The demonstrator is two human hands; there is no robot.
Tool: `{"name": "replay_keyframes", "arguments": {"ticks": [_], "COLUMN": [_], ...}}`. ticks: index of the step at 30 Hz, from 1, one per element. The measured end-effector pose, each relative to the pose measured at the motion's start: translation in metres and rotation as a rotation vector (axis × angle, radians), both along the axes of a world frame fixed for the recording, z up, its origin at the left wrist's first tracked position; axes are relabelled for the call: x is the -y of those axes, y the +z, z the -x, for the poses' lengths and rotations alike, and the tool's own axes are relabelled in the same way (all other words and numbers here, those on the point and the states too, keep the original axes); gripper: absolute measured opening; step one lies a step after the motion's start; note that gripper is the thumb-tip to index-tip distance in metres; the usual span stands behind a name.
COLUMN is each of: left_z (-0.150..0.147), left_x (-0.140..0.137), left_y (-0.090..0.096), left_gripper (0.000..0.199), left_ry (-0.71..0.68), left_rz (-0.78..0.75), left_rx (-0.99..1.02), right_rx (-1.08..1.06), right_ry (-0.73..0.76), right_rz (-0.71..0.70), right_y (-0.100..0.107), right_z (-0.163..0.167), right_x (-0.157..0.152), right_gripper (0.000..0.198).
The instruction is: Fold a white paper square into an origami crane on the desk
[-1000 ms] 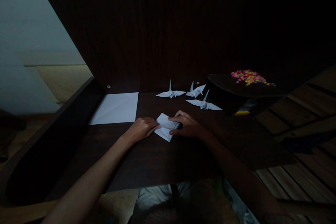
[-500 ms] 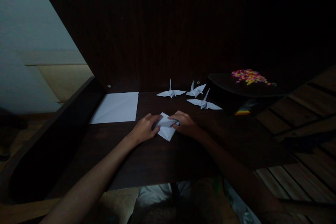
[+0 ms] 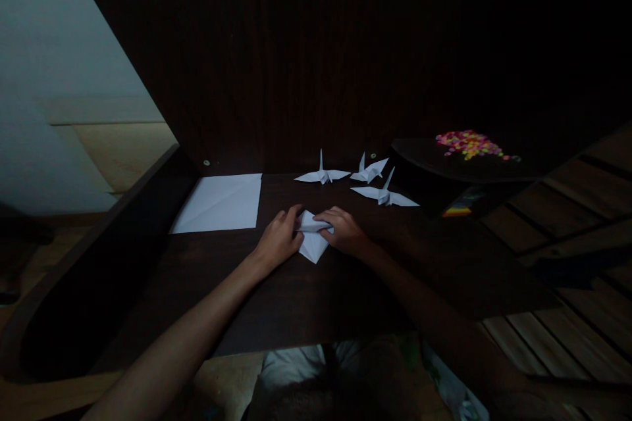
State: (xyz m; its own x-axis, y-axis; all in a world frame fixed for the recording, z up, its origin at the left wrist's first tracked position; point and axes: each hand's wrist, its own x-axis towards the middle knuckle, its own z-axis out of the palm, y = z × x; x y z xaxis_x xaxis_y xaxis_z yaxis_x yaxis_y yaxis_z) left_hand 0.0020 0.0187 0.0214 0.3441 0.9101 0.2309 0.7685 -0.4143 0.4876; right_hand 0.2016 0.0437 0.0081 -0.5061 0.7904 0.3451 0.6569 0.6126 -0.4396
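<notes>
White paper, half folded, is the workpiece in the head view: a creased diamond-shaped piece (image 3: 315, 248) sitting on the dark wood desk (image 3: 276, 309), near the middle, one corner pointing at the person, a flap lifted across its upper half. Surfaces and their loads: the rounded corner shelf (image 3: 419, 154) at right carries a loose heap of tiny pink, red and yellow pieces (image 3: 471, 145), too small to identify. Under it, an object with a yellow-orange stripe (image 3: 458, 211); too dark to say more. Desk also carries a flat white sheet (image 3: 222, 202) at left with a diagonal crease, plus three white paper cranes toward the back panel (image 3: 296, 59): left crane (image 3: 323, 176), middle crane (image 3: 369, 172) close beside it, front crane (image 3: 384, 197) nearer the person, wings spread. Hands: left hand (image 3: 280, 237) partly closed, fingers bent over the left side of the diamond, thumb at the flap's near edge. Right hand (image 3: 344, 230) likewise part-closed, fingers over the right side, thumb below them, pinching the flap. Both grip the same piece; fingertips partly hidden, so exact left contact can't be read.
</notes>
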Motion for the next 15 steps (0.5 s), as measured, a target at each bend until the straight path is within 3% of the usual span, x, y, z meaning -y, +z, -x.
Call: {"name": "replay_keyframes", "arguments": {"ticks": [6,15], "left_z": [-0.003,0.001], "left_x": [-0.005,-0.006], "left_y": [0.002,0.014], "left_gripper": [0.052,0.051], "left_ry": [0.020,-0.006], "left_rz": [-0.015,0.060], "left_rx": [0.001,-0.071], "right_rx": [-0.002,0.119], "right_ry": [-0.006,0.009], "right_rz": [-0.015,0.116], "right_y": [0.000,0.018], "right_z": [0.002,0.002], "right_x": [-0.007,-0.009], "right_gripper": [0.020,0.015]}}
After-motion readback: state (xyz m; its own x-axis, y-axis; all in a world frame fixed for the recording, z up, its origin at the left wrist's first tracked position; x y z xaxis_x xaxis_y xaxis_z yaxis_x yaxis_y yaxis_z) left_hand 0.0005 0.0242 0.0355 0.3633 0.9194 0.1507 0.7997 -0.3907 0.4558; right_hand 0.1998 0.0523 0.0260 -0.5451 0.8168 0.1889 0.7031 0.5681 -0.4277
